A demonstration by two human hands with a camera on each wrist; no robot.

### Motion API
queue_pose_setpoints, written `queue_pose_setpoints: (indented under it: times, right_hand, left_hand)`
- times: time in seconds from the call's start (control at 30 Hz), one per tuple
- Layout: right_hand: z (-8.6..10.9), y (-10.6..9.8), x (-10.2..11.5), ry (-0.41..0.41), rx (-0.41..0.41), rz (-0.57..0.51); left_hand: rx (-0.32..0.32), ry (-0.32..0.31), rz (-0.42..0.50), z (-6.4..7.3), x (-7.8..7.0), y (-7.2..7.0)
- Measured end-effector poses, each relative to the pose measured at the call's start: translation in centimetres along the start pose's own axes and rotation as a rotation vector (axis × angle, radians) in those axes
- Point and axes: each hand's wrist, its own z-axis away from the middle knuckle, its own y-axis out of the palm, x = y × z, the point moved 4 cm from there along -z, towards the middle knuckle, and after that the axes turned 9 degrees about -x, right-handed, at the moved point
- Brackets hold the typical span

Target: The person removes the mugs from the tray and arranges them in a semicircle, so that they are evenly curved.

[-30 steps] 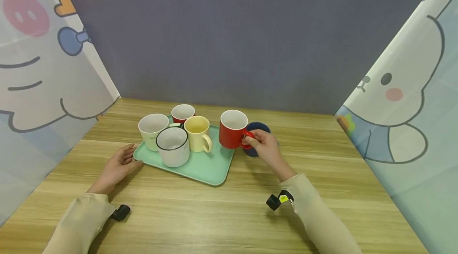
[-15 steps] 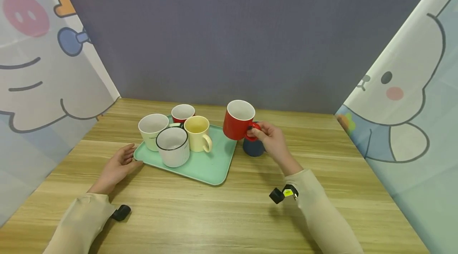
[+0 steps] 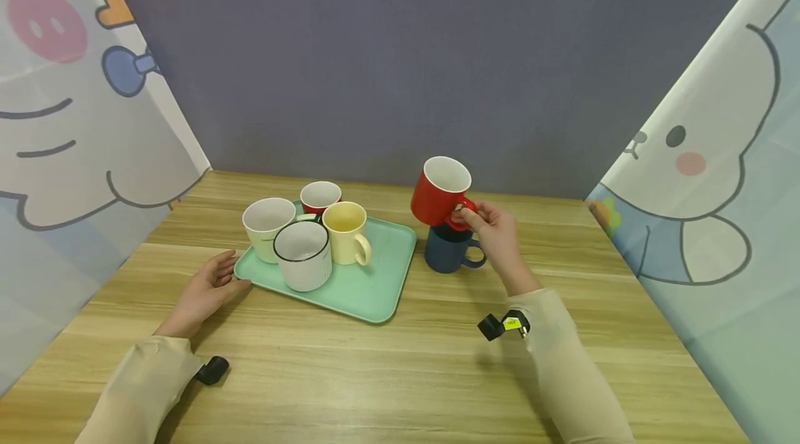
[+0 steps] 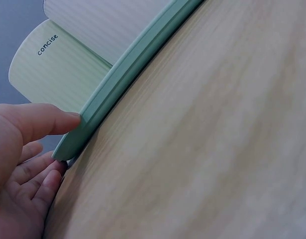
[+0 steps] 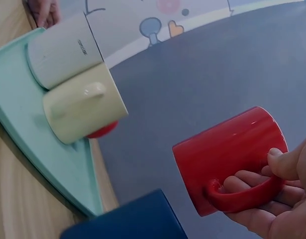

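Observation:
My right hand (image 3: 496, 232) grips the handle of a red mug (image 3: 435, 197) with a white inside. The mug is held in the air, slightly tilted, above and just behind a dark blue mug (image 3: 445, 253) standing on the table. In the right wrist view, the fingers pass through the red mug's handle (image 5: 247, 196) and the thumb lies on top of it. At the left corner of a mint-green tray (image 3: 369, 294), my left hand (image 3: 209, 291) holds the rim, thumb at the front and fingers round the corner, as the left wrist view shows.
On the tray's left half stand a pale mug marked "concise" (image 4: 58, 64), a white black-rimmed mug (image 3: 303, 260), a yellow mug (image 3: 346, 239) and a red mug with a white inside (image 3: 320, 195). Behind the wooden table (image 3: 350, 388) rises a grey panel (image 3: 400, 69).
The red mug in my right hand has moved up and to the right, off the tray area to above the blue mug. My left hand and the tray have stayed in place.

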Motion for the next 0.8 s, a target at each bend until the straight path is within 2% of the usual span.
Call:
queue_pose_setpoints:
  times: [0.23,0.5,0.8]
  right_hand:
    - [-0.8,-1.7,-0.1,-0.027,-0.097,-0.006]
    - [-1.6,-3.1,-0.8,-0.017,-0.178,-0.027]
    - [-1.9,-4.0,-1.7,-0.02,-0.236,-0.039]
  left_hand:
    - [-0.009,0.003,0.003,-0.1,-0.1,0.0]
    - [-0.006,0.008,0.019,0.0,-0.3,0.0]
    - [-0.009,0.001,0.006,0.1,-0.2,0.0]
